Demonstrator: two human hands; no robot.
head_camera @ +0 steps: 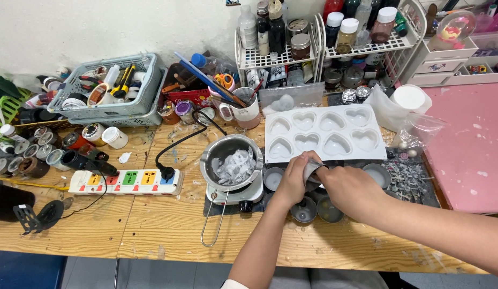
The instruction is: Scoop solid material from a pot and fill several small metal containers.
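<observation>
The hands (318, 182) cover most of the small grey cup (313, 170) between them. The far bottles (270, 16) are cut off by the top edge.

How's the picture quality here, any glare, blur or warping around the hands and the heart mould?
Head view: even, soft light with faint shadows; the left hand and right hand look sharp, gripping a small grey cup; the white heart mould is bright but readable; mild sheen on the metal pot; wide-angle warping bends the table edge.

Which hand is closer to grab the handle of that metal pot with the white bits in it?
Probably the left hand: it is on the pot's side. The right hand is farther off. Both hands grip one small grey cup.
</observation>
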